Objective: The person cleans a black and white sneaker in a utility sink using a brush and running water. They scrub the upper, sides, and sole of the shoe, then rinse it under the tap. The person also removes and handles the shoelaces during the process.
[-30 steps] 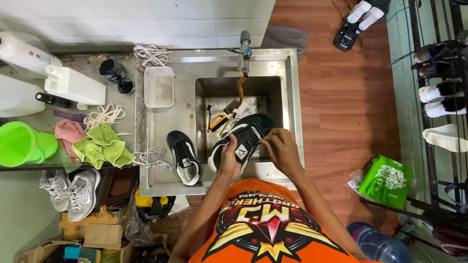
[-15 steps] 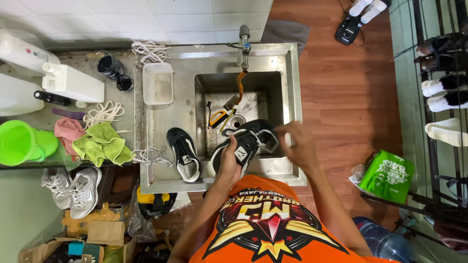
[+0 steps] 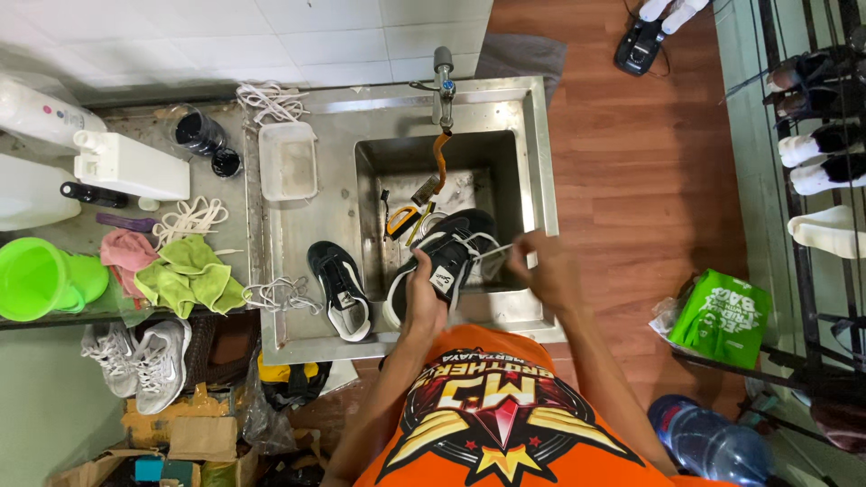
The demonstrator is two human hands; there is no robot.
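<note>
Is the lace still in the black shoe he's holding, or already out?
Partly out: the right hand pulls a white lace away from the black shoe.

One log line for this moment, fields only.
left hand: holds black sneaker over sink | right hand: pulls white lace | second sneaker: on drainboard

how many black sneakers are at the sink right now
2. One black sneaker is held over the basin by the left hand; the other sneaker lies on the sink's drainboard.

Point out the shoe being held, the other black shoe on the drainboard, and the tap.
held shoe (image 3: pixel 448 257), head view, on its tongue.
other black shoe (image 3: pixel 338 289), head view, on its upper.
tap (image 3: pixel 442 77), head view, on its body.
</note>
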